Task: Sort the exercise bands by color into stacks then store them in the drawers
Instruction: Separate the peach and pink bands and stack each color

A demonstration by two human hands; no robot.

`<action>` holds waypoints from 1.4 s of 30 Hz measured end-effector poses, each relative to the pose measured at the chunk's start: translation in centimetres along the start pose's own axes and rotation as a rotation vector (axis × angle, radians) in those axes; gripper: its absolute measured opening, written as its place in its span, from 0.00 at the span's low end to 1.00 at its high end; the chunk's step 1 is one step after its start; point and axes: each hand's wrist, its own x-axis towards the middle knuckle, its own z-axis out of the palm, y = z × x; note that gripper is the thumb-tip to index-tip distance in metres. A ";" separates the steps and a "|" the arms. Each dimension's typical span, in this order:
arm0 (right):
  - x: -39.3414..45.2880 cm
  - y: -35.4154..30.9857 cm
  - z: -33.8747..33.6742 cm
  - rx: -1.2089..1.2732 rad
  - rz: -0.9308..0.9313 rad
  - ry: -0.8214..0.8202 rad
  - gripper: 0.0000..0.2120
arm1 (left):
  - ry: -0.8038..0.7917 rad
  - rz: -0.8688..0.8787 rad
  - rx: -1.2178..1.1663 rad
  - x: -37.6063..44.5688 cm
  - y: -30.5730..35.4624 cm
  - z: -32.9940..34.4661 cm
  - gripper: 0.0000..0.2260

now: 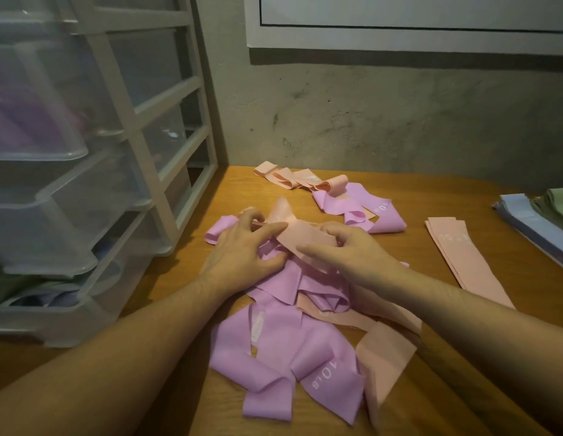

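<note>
Peach band lies atop the tangled pink-and-peach pile mid-table; I pinch it with my left hand and right hand, fingers curled on it. I'd lift slowly, shaking pink bands free, then lay it flat on the peach stack to the right. The drawers wait at left.

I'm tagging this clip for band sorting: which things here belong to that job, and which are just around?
Part of the job:
- left hand and right hand, both holding a peach band
- mixed pink and peach pile
- flat peach stack
- blue and green stacks
- plastic drawers

Just around:
- wooden table
- white board on the wall
</note>
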 end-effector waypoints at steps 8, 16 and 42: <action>-2.4 0.4 -2.1 0.149 0.227 0.142 0.07 | -0.032 0.033 0.080 -0.2 0.7 -0.2 0.24; -4.7 -0.5 -3.6 0.352 0.440 0.114 0.11 | 0.029 0.158 0.149 -0.8 0.8 -0.4 0.19; -14.6 -2.5 -7.8 0.381 0.014 0.128 0.19 | 0.137 0.227 -0.608 -5.8 15.1 -1.4 0.11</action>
